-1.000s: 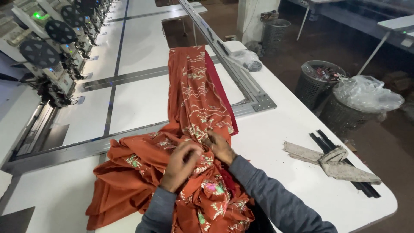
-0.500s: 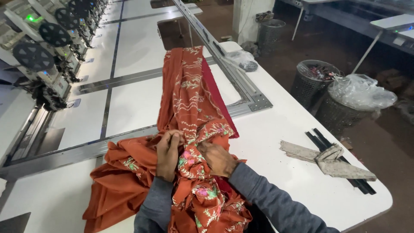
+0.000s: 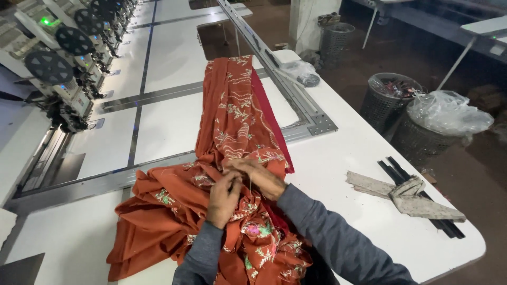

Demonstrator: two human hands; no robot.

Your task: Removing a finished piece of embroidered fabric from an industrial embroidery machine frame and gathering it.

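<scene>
A: Item: orange embroidered cloth [image 3: 232, 132]; heaped at the near edge of the white worktop [image 3: 359, 158], its tail running toward the metal frame [image 3: 311, 124].
B: Hands?
A: Left hand [image 3: 223, 198] and right hand [image 3: 261, 177] together, pinching one fold; risk, likely: stitching snagged by tugging; cloth slipping floorward.

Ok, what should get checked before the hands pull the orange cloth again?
1. Both hands on the cloth: ok; left hand and right hand meet on a bunched fold.
2. Grip firm: cannot tell; fingertips are buried in folds.
3. Cloth on the table: not ok; the near end spills over the front edge.
4. Cloth away from the machine heads: ok; they stand apart at far left.
5. Grey scraps and black strips apart from the cloth: ok; they lie to the right.
</scene>
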